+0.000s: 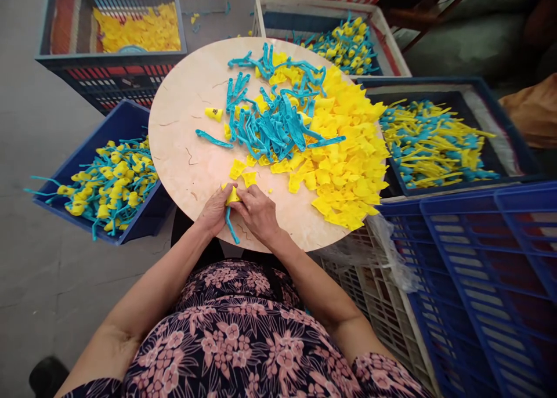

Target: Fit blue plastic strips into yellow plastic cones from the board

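My left hand (214,210) and my right hand (257,212) meet at the near edge of a round wooden table (183,125). Together they pinch a small yellow plastic piece (232,195), and a teal plastic stem (231,225) hangs down from it between the hands. Both hands are closed. Just beyond the fingers lie loose yellow pieces (243,173). A heap of teal stems (274,119) fills the table's middle, and a big pile of yellow pieces (348,160) spreads to the right of it.
A blue bin (126,122) at the left holds joined yellow-and-teal parts. A crate of yellow pieces (139,29) stands at the far left. Two more bins of mixed parts (435,143) (348,44) sit at the right and back. Empty blue crates (487,282) stand at the near right.
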`<action>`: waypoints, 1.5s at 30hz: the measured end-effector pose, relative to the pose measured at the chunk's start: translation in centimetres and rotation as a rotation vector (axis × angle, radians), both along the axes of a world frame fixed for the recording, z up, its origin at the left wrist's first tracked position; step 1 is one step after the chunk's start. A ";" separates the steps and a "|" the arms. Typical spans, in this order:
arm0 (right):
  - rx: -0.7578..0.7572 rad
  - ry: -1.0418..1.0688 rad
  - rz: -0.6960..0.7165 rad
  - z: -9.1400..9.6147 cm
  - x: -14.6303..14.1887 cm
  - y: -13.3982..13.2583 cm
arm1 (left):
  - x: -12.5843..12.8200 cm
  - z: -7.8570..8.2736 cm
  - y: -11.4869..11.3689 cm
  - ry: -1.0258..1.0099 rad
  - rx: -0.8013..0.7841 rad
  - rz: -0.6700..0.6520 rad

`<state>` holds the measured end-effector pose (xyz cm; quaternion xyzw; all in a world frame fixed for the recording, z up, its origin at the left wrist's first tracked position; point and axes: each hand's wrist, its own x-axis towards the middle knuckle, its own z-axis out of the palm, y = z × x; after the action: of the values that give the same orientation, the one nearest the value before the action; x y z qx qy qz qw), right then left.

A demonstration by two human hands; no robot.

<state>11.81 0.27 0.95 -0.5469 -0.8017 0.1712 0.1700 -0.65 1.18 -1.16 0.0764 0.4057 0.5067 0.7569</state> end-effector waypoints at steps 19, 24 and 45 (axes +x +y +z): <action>-0.106 -0.014 0.113 2.4 -0.9 1.7 | -1.1 -1.1 1.1 0.023 -0.015 -0.038; -0.069 0.469 0.070 2.8 2.6 0.8 | -1.6 0.4 0.2 0.004 0.048 -0.003; -0.262 0.742 -0.035 2.0 1.5 -2.9 | 0.2 3.7 -4.8 0.261 0.383 -0.061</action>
<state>13.31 -2.67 2.95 -0.4783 -0.6477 0.4554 0.3799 -0.47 -3.60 2.55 0.2957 0.3941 0.5371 0.6846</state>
